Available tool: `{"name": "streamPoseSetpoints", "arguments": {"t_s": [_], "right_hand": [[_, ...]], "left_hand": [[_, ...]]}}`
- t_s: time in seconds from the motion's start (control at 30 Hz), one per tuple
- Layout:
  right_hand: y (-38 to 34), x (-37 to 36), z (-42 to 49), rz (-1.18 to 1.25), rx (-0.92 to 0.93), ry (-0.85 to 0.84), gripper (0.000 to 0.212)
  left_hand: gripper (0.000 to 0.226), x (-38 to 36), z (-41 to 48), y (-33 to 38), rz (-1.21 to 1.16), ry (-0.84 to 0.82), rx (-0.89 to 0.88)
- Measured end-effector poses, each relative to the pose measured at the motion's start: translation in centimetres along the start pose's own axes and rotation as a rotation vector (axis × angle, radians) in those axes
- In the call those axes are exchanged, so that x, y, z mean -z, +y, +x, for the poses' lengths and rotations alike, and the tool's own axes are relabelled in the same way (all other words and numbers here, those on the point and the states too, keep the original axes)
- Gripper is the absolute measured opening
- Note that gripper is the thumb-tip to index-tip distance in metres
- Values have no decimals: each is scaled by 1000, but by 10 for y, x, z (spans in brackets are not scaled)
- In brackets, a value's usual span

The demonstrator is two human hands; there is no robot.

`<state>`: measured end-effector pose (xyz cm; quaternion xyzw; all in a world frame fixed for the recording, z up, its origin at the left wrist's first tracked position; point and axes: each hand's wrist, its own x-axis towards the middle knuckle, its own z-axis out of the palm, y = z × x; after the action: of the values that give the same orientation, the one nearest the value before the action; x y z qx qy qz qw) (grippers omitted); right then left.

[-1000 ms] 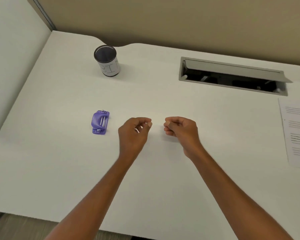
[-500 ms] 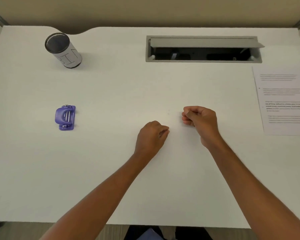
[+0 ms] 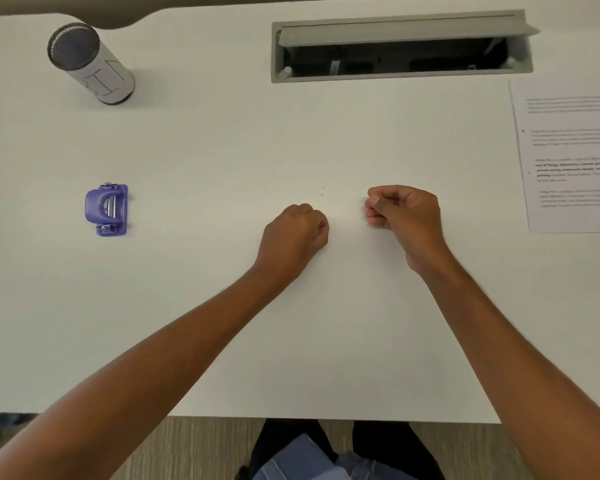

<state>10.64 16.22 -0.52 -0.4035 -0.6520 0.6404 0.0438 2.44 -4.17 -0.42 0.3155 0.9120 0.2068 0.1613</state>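
- we find the left hand (image 3: 293,237) resting on the white table (image 3: 222,140) a little left of centre. its fingers are curled into a fist, knuckles up, and we see nothing in them.
- the right hand (image 3: 407,220) rests just beside it, a small gap of bare table between them. its fingers are curled in too, with the thumb laid against the side of the forefinger. no object shows in this hand.
- both forearms are bare. they come in over the near edge and converge toward the middle of the table.
- the purple hole punch (image 3: 107,209) lies flat, well apart from the left hand on its left side. its long axis runs from the near edge toward the far edge, and two metal rods show along that axis.
- the printed sheet (image 3: 572,157) lies flat near the right hand on its right side. its long axis also runs near to far, slightly tilted, and its text lines run across. the picture's right border cuts it off.
- a cylindrical container (image 3: 90,64) stands at the far left, near the table's notched back edge.
- a grey cable hatch (image 3: 400,46) sits open at the far right.
- we note broad bare table ahead of the hands, between the left hand and the hole punch, and back to the near edge.
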Motion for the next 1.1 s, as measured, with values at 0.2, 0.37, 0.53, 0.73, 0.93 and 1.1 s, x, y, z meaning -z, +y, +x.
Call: {"name": "streamPoseSetpoints", "arguments": {"t_s": [0.2,0.37,0.53,0.73,0.93,1.1], "right_hand": [[1,-10,0,-192,115,-22,11],[-10,-34,3,-489,364,-97,11],[-29,-56,8,-822,524,-173,22],[-38,-65,9,-1114,547,-203,31],[-44,-61,4,-1057,510,-249,31],[-44,-63,8,-1092,502,-227,27]], "left_hand": [[4,-3,1,-6,-97,-39,20],[9,-4,-2,-8,-276,76,209],[11,1,-5,-14,-438,148,314],[9,4,-7,-23,-518,173,351],[9,2,-7,-28,-591,178,368],[7,0,-7,-31,-615,176,364]]}}
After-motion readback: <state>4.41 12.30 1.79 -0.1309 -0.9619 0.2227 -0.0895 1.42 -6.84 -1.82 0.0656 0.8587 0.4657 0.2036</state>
